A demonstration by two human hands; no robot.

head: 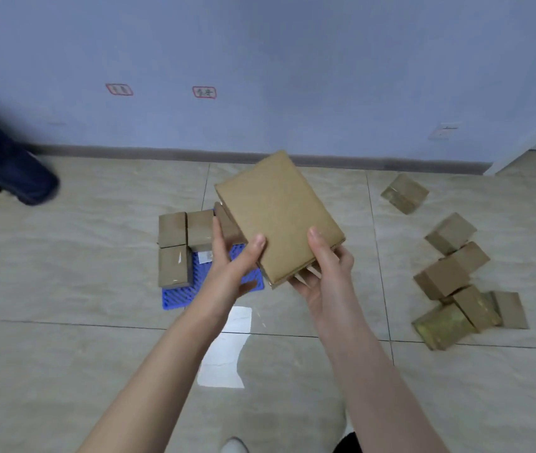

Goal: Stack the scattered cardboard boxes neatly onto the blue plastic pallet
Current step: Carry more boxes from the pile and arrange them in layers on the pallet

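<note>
A: What colour is the pallet (175,297)?
B: Bright blue, with a lattice pattern of small openings. The stacked boxes (172,228) on the pallet are plain brown with strips of shiny clear tape, and one shows a white label (206,256).
A: And the held box (276,214) above the pallet?
B: Flat tan, no print.
A: To the right of the pallet?
B: The scattered boxes (446,276) are brown also; one golden box (443,325) shines yellowish.
A: Under the pallet?
B: The floor (64,273) is beige tiles with faint wavy veins and thin dark joints. Behind the pallet, the wall (292,76) is pale blue-violet, the baseboard (162,152) dark grey-brown, and two wall tags (204,92) have red borders.
</note>
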